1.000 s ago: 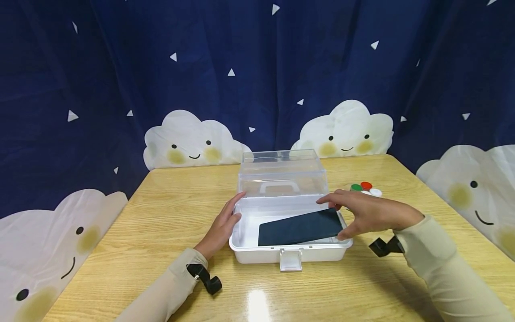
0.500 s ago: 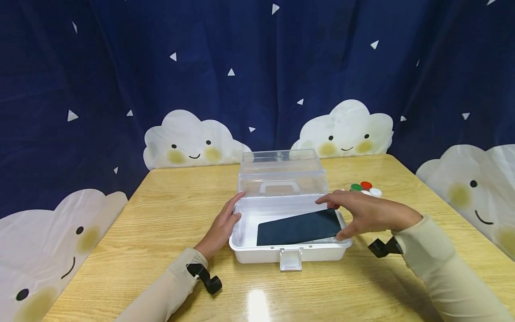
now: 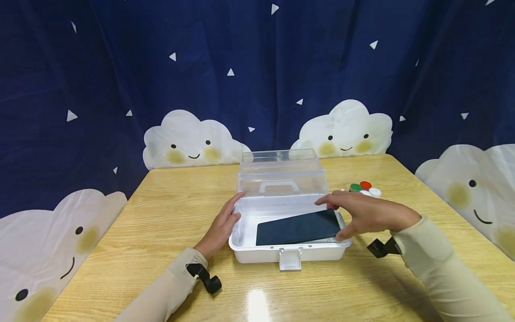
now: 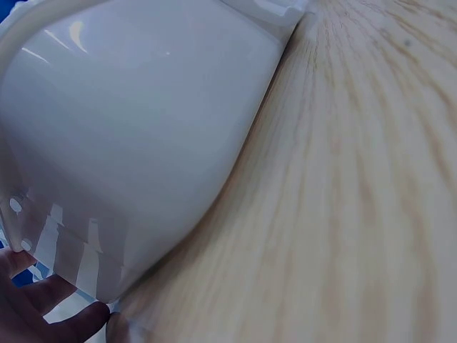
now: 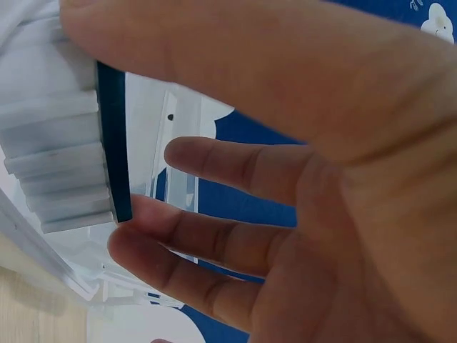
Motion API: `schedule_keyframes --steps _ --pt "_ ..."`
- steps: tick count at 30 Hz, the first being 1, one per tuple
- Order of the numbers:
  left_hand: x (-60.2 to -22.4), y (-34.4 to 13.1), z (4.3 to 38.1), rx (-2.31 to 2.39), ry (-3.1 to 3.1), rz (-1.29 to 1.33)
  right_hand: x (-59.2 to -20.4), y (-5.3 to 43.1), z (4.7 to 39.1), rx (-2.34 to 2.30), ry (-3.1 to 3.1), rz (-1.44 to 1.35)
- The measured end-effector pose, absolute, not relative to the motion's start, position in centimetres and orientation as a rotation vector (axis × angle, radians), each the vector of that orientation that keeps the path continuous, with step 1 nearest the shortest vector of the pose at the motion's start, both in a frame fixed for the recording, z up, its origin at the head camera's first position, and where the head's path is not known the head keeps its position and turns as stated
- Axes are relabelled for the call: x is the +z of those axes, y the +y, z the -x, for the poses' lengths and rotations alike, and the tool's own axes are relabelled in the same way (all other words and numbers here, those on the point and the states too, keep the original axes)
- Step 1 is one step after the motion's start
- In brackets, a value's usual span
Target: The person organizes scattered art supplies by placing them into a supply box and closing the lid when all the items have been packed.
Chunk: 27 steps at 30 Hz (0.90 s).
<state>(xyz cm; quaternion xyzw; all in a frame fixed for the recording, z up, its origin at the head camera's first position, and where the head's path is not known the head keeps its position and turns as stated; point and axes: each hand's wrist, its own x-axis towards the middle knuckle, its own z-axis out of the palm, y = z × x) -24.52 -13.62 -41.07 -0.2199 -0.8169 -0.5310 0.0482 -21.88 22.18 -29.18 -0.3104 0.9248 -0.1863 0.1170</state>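
Note:
A white plastic storage box (image 3: 257, 256) stands on the table, its clear lid (image 3: 281, 163) tipped back. My left hand (image 3: 221, 226) holds the box's left end, thumb at the rim; the left wrist view shows fingers at the back corner. Inside the box lies a dark flat panel (image 3: 297, 228), its right end raised a little. My right hand (image 3: 368, 213) pinches that end between thumb and fingers. In the right wrist view, white ribbed pieces (image 5: 61, 153) sit against the panel's dark edge (image 5: 114, 143); their kind is unclear.
Small containers with a green cap (image 3: 356, 187), a red cap (image 3: 365, 184) and white caps (image 3: 375, 192) stand behind the right hand. An open latch (image 3: 290, 259) hangs at the box's front. A dark blue curtain (image 3: 201, 80) with cloud shapes borders the wooden table (image 3: 181, 192).
The dark panel has shifted slightly left inside the box, and my right hand has moved a little left with it. My left hand stays where it was.

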Motion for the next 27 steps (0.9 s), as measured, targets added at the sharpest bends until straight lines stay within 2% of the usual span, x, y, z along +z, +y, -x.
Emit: schedule_keyframes --steps 14,27 --pt "-41.23 -13.69 24.61 -1.625 -2.485 0.662 -28.97 22.28 21.89 -0.542 2.683 0.867" --pt "-41.18 -13.65 24.63 -1.641 -2.483 0.672 -28.85 22.87 21.99 -0.568 2.697 0.944"
